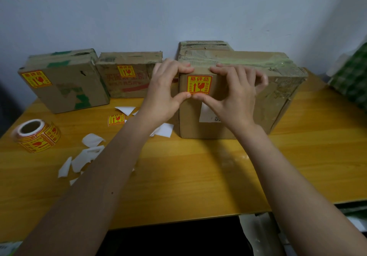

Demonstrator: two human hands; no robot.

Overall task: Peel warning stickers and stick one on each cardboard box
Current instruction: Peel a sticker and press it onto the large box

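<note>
- Yellow and red, a warning sticker (199, 84) is seen on the front face of the large cardboard box (258, 101) at centre right of the frame; it stands upright, long axis vertical, arrow pointing up; "易碎品" is printed along its top.
- It is framed by both hands; the left hand (166, 89) is spread, thumb pressed at the sticker's lower edge, fingertips on the box's top edge; the right hand (236, 93) mirrors it, thumb tip touching the left thumb, fingers loosely curled over the top edge.
- Two smaller boxes (65, 85) (129, 77) at upper left each bear the same sticker.
- On the wooden table (198, 176) lie a sticker roll (36, 135), one loose sticker (116, 119) and white backing scraps (87, 156).
</note>
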